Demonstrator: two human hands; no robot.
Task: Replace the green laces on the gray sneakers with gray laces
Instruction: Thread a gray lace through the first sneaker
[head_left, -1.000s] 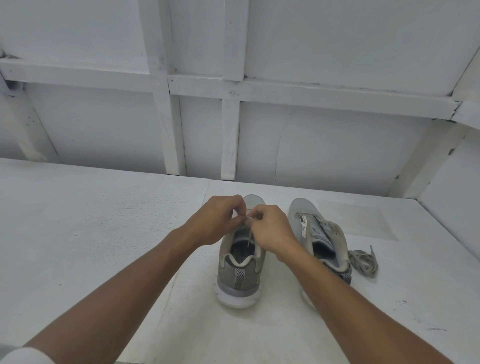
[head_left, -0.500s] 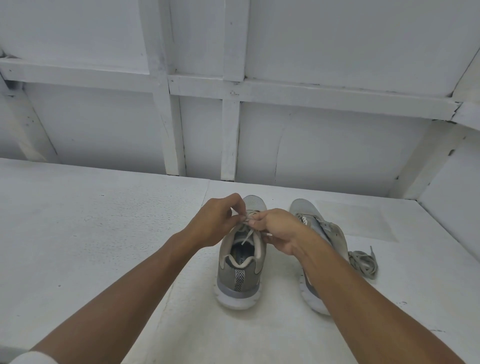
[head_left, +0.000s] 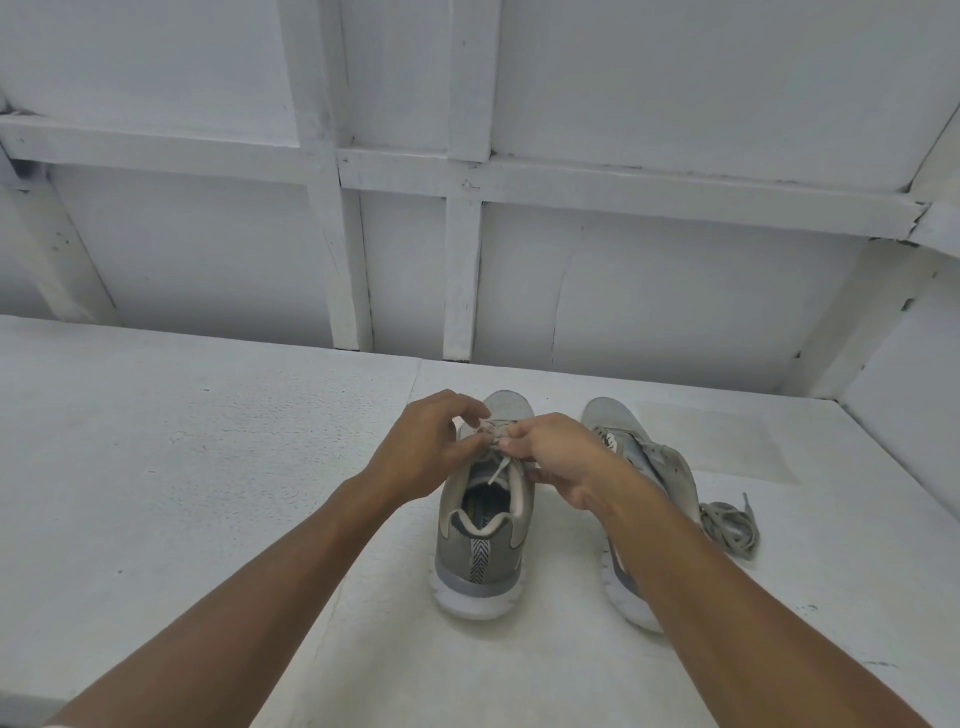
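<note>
Two gray sneakers stand heel toward me on the white surface. Over the tongue of the left sneaker (head_left: 480, 540) my left hand (head_left: 421, 449) and my right hand (head_left: 558, 460) meet, each pinching the pale lace (head_left: 493, 434) threaded in that shoe. One lace end hangs down into the shoe's opening. The right sneaker (head_left: 647, 460) stands beside it, partly hidden behind my right forearm, its tongue loose and no lace visible in it. A loose bundle of grayish lace (head_left: 730, 525) lies on the surface to the right of that shoe.
The white textured tabletop (head_left: 182, 467) stretches wide to the left. A white panelled wall (head_left: 467, 260) with wooden battens closes the back, and an angled white side wall (head_left: 904, 395) bounds the right.
My right hand has turned and dropped slightly, its wrist now lower, while both hands stay at the lace over the left sneaker. The shoes and the loose lace have not moved.
</note>
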